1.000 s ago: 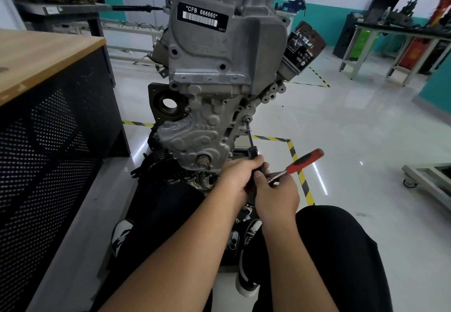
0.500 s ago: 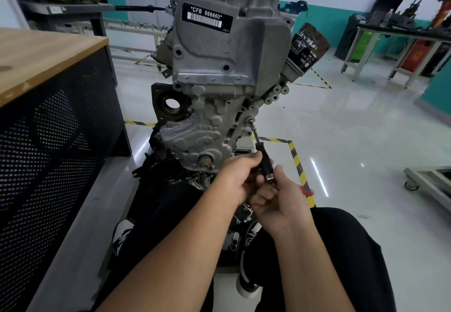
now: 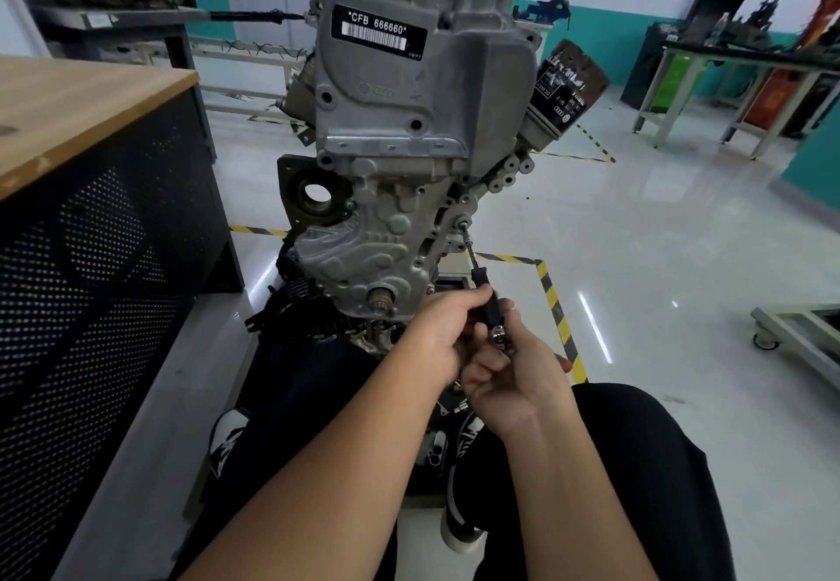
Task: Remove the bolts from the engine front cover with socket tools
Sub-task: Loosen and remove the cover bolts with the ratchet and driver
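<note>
- Where the engine front cover (image 3: 363, 257) faces the camera at centre frame, a bolt (image 3: 463, 223) sits on its edge at about 3 o'clock, and the tip of a socket extension (image 3: 478, 278) meets it.
- From that bolt the extension slants down toward 5 o'clock into both hands.
- Curled around the black shaft, the left hand (image 3: 436, 335) grips it from the 9 o'clock side.
- At the shaft's lower end the right hand (image 3: 509, 376) pinches the chrome ratchet head (image 3: 499, 333) with curled fingers; only a sliver of the red handle (image 3: 565, 364) shows past the knuckles.
- Glossy pale floor (image 3: 659, 239) spreads from 1 to 4 o'clock, crossed by yellow-black hazard tape (image 3: 557, 307) just beside the hands.
- A wooden-topped bench (image 3: 82, 112) with black perforated sides stands close at 9 o'clock, leaving a narrow strip of floor beside the engine.
- At 2 o'clock a black oil filter (image 3: 563, 89) juts from the block.
- Far workbenches (image 3: 727, 62) at 2 o'clock are cluttered and hard to make out; a wheeled frame (image 3: 791, 335) at 3 o'clock is cut off by the frame edge.
- The engine's base is hidden behind black-trousered knees.
</note>
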`<state>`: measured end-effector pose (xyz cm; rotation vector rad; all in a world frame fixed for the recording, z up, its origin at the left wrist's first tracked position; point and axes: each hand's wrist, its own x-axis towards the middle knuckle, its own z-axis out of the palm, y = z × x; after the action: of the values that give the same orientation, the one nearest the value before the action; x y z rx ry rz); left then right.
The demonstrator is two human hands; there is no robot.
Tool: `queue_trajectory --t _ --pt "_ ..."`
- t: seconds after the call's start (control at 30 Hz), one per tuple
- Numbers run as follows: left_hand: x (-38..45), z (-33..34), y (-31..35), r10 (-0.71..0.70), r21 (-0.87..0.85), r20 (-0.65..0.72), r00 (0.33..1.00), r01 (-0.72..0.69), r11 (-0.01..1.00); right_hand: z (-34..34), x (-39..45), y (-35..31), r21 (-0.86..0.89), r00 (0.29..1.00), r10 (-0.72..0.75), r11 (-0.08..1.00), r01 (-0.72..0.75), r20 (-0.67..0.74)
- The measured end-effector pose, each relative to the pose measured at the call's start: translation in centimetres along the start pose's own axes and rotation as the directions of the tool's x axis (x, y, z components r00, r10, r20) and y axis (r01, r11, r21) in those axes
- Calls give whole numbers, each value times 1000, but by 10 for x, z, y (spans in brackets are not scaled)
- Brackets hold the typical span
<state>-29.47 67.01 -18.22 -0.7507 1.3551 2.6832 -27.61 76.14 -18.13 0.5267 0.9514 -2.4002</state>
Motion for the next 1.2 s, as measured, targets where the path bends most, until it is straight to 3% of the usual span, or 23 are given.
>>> queue_trajectory --t 0.07,0.13,0.17,0.23,0.27,0.3,0.4,0.5,0.63,0.7,0.73,0.8,0.83,0.87,0.9,0.93,1.0,1.03,1.07,1.1,1.13,1.2 --pt "0 0 -2 13 7 -4 1000 -13 1000 -1 2 5 -287 980 -180 946 148 -88" --pt "2 1 -4 22 -9 -1 1000 -22 1000 -5 6 7 -644 875 -468 709 289 -122" --pt "3 2 -4 29 -23 -6 1000 -29 999 -7 7 8 -762 814 -576 558 329 -70" --pt "3 3 -5 42 -39 -19 999 -42 998 -8 7 10 -867 755 -655 358 347 32" --pt "3 3 -4 45 -35 -24 999 -46 998 -9 7 10 -870 761 -648 356 342 34" --pt "4 2 -3 44 -22 -28 999 -45 999 -8 8 10 -832 790 -613 439 339 -2" --pt "6 -1 -2 41 19 -38 998 -40 999 -4 4 7 -453 961 -248 876 168 -125" --pt "7 -1 -2 55 42 -57 997 -53 998 -1 -1 4 -84 996 63 994 -68 -59" --pt "2 1 0 37 -16 -8 999 -37 999 1 -3 5 71 993 114 991 -116 30" --pt "1 1 -1 71 23 -12 997 -71 997 -1 -1 5 -155 997 -54 987 46 -48" --pt "1 1 -2 86 41 -13 996 -85 995 -4 3 6 -372 971 -217 913 166 -99" --pt "0 2 -4 95 23 -5 995 -95 995 -9 10 8 -706 849 -522 632 320 -83" --pt "0 2 -5 93 9 -2 996 -93 996 -10 12 9 -776 802 -596 526 348 -45" --pt "-1 1 -4 83 -3 6 997 -83 997 -10 12 9 -789 791 -612 497 363 -22" --pt "-2 2 -3 63 -16 20 998 -63 998 -9 11 8 -744 819 -573 561 362 -34" --pt "-3 2 -1 37 -33 39 999 -35 999 -8 10 7 -639 881 -468 699 320 -71" --pt "-6 2 1 -6 -63 58 998 10 998 -4 4 4 -271 989 -132 956 110 -66" --pt "-6 3 2 -11 -72 57 998 15 997 -4 3 3 -131 998 -43 991 37 -40" --pt "-6 3 2 -9 -77 55 998 13 997 -4 3 3 -103 999 -33 994 30 -31" --pt "-5 3 1 1 -67 54 999 2 998 -4 4 3 -194 994 -99 977 88 -47" --pt "-5 3 0 15 -48 52 999 -13 999 -5 4 3 -377 969 -236 906 192 -74" --pt "-3 3 -2 48 -13 31 998 -48 999 -7 5 5 -745 834 -550 576 337 -48"
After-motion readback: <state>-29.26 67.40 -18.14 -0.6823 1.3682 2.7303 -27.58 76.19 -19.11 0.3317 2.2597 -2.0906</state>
